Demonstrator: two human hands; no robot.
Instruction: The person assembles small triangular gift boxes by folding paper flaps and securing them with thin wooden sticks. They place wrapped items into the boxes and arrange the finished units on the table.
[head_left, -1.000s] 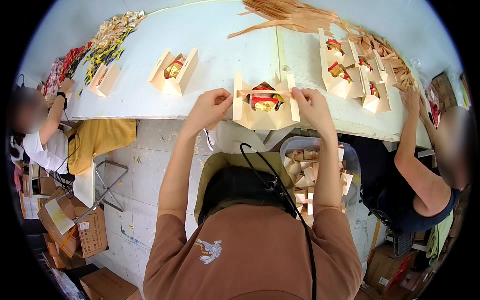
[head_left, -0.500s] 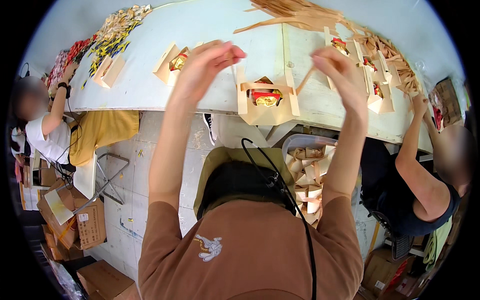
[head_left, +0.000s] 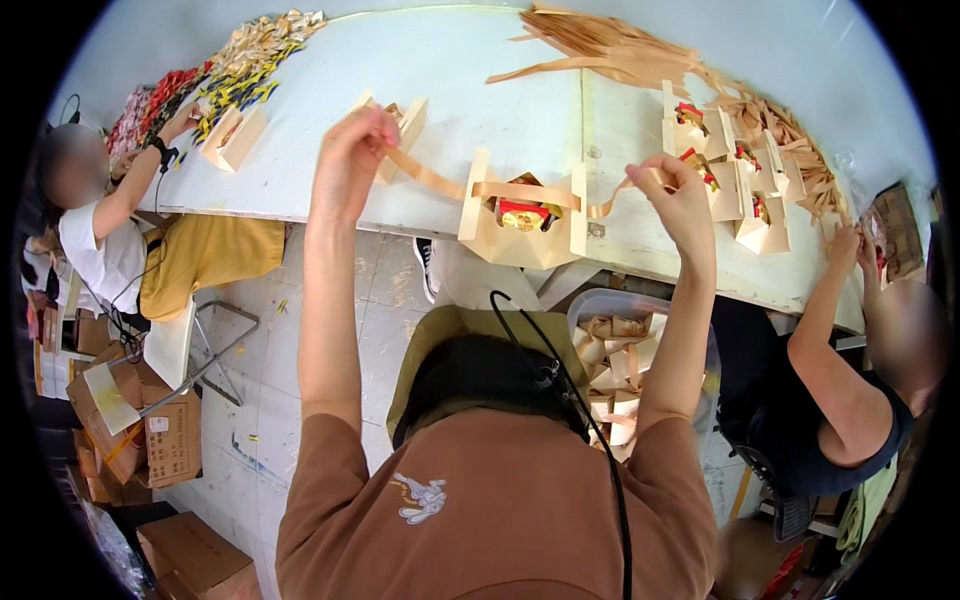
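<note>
An open tan cardboard gift box [head_left: 522, 222] with red and gold items inside sits at the near edge of the white table [head_left: 480, 90]. A tan paper strip [head_left: 525, 190] stretches across the box top. My left hand [head_left: 350, 155] pinches the strip's left end, raised above the table. On the other side, my right hand [head_left: 680, 195] pinches its right end. Both hands are spread wide apart on either side of the box.
More open boxes [head_left: 725, 180] stand to the right, another [head_left: 235, 135] to the left. A heap of tan strips [head_left: 610, 45] lies at the back, wrapped sweets [head_left: 235, 65] at far left. A bin of folded cardboard [head_left: 615, 360] is below. People work at both ends.
My hands were on the box flaps, then rose high. Now they have come down and spread apart, holding a paper strip stretched over the box.
</note>
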